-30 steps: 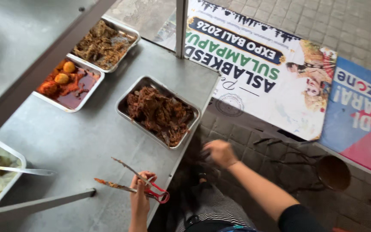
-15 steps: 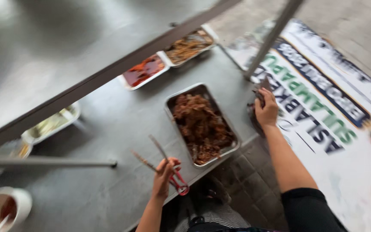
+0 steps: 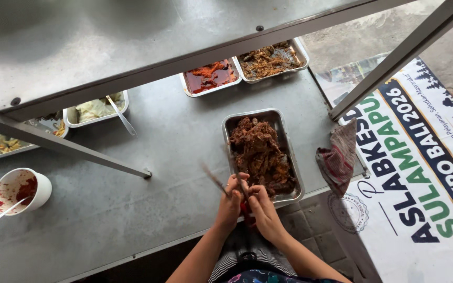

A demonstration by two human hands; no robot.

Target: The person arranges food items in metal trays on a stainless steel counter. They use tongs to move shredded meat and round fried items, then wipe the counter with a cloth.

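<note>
My left hand (image 3: 230, 202) and my right hand (image 3: 261, 205) are together at the near edge of a steel counter (image 3: 148, 152), both gripping red-handled scissors (image 3: 237, 189) whose blades point away, apart and blurred. Just beyond them stands a rectangular steel tray (image 3: 286, 157) of dark shredded meat (image 3: 258, 154); the blades reach its near left corner.
A checked cloth (image 3: 338, 157) hangs at the counter's right edge. Trays of red sauce (image 3: 209, 76), brown shreds (image 3: 269, 58) and greens with a spoon (image 3: 98, 109) sit farther back. A white cup (image 3: 19, 189) with a spoon is at left. Metal frame bars (image 3: 69, 148) cross overhead. A printed banner (image 3: 420, 167) lies on the ground.
My right hand left the cloth at the counter's right edge and joined my left hand on the scissors. The view swung so the meat tray is directly ahead.
</note>
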